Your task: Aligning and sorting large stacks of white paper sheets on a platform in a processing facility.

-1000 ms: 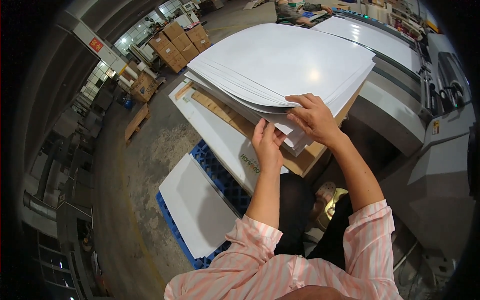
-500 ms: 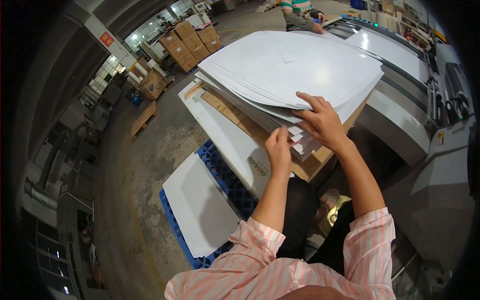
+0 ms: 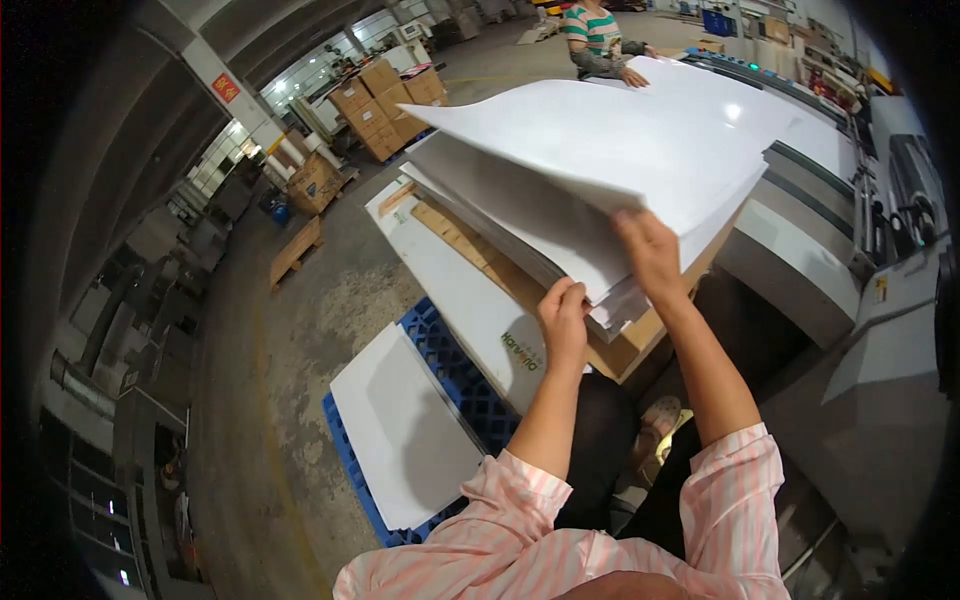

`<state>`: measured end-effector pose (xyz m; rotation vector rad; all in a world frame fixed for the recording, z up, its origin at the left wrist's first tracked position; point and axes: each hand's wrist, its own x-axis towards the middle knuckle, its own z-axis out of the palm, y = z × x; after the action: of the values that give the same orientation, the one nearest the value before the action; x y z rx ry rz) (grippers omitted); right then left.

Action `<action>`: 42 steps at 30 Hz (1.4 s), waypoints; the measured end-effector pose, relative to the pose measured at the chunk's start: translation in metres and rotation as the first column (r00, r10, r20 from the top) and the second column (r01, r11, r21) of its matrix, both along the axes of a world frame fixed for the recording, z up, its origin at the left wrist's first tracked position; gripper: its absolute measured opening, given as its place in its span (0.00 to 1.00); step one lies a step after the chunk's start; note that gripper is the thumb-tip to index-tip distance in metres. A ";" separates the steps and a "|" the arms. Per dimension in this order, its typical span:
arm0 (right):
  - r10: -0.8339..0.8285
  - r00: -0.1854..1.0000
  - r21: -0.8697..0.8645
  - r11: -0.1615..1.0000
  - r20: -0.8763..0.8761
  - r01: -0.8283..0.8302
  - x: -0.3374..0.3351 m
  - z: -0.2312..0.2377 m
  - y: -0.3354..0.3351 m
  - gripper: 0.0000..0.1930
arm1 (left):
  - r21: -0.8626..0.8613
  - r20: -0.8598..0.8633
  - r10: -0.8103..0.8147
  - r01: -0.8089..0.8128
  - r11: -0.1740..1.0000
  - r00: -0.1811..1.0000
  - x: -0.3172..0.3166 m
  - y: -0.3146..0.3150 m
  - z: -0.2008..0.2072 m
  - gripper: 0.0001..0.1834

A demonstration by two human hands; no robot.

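Arching sheet (image 3: 600, 145) in right fingers (image 3: 627, 224)

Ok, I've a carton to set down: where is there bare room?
Concrete floor between the blue pallet and the wooden pallet; also a narrow strip of blue pallet beside its white sheets. Crowded: the sheet stack, left hand and right hand at its near edge.

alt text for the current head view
The person's right hand holds up the near edge of a large white sheet, while the left hand touches a corner of the stack beneath. More white sheets lie on a blue pallet at left; a co-worker is beyond.
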<state>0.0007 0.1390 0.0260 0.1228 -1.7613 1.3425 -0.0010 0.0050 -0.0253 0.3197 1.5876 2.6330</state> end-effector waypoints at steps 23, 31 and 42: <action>0.110 0.977 -0.356 0.934 0.182 -0.038 -0.016 -0.014 0.005 0.25 | -0.285 -0.050 0.040 -0.053 0.957 0.998 -0.016 -0.007 -0.006 0.17; -0.126 0.992 0.724 0.685 0.014 0.077 0.012 -0.021 0.009 0.08 | -0.160 -0.054 0.135 -0.142 0.977 0.989 0.010 0.003 0.016 0.32; -0.071 0.939 0.797 0.510 -0.337 0.324 0.037 -0.001 -0.011 0.16 | -0.084 0.001 -0.045 0.045 0.995 0.999 -0.014 -0.023 0.000 0.18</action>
<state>0.0376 0.1275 0.0249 0.5931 -1.9673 0.1569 -0.0147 -0.0175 -0.0249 0.3482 1.6650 2.5249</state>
